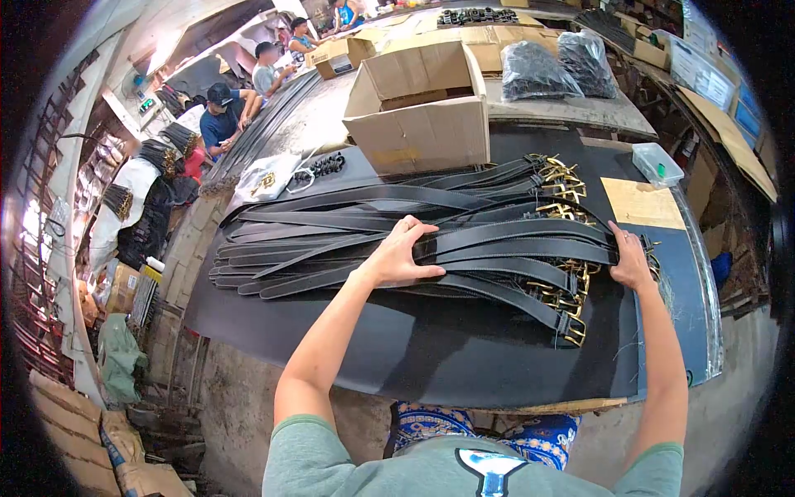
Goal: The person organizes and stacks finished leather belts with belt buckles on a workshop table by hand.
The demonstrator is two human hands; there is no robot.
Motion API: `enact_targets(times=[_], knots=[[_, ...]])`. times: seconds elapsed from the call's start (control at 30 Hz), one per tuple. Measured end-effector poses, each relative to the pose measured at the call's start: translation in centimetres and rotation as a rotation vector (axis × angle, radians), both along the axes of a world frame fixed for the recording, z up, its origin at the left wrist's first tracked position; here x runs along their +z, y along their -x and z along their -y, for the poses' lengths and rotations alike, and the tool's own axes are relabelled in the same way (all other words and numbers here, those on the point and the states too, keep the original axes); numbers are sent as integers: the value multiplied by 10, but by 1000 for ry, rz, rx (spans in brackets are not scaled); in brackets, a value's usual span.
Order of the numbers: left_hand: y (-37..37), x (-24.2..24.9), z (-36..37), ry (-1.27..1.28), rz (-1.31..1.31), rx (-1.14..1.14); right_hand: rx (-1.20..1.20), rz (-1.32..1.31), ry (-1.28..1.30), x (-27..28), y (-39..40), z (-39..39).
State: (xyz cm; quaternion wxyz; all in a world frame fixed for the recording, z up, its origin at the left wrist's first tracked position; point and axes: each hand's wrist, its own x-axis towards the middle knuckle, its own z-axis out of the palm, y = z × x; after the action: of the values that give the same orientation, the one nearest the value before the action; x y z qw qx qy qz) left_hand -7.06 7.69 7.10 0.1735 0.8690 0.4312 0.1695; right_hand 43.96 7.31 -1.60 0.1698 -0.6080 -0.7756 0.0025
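Observation:
Many black belts with gold-coloured buckles lie in a wide pile on the black tabletop, their buckles to the right and their tips to the left. My left hand rests on the middle of the pile, thumb and fingers spread apart across several belts. Near the buckle end, my right hand is closed round the right end of some belts, its fingers partly hidden behind them.
Behind the pile stands an open cardboard box. Plastic bags lie at the back, a clear container and a wooden board to the right, a white plastic bag to the left. Several people sit at the far left.

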Motion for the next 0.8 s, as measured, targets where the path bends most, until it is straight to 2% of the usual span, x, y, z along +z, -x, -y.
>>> enact_targets(times=[0.1,0.33,0.43,0.5,0.57,0.63,0.73,0.8], knots=[[-9,-4,-1,-76,28,-48,38,56,-99,-2,1,-4],[-52,-12,-3,-196,106,-121,99,109,-151,5,-4,-9],[-65,-9,3,-225,79,-111,66,93,-206,20,0,-9],[-67,-9,3,-348,63,-85,84,104,-259,32,-4,-13],[-81,-4,-1,-392,74,-88,-9,195,-192,47,-15,-23],[-97,13,3,-395,79,-78,116,227,-486,100,7,-3],[-135,46,11,-458,102,-72,110,371,-483,165,15,1],[-164,65,13,-505,137,-62,167,395,-718,209,29,11]])
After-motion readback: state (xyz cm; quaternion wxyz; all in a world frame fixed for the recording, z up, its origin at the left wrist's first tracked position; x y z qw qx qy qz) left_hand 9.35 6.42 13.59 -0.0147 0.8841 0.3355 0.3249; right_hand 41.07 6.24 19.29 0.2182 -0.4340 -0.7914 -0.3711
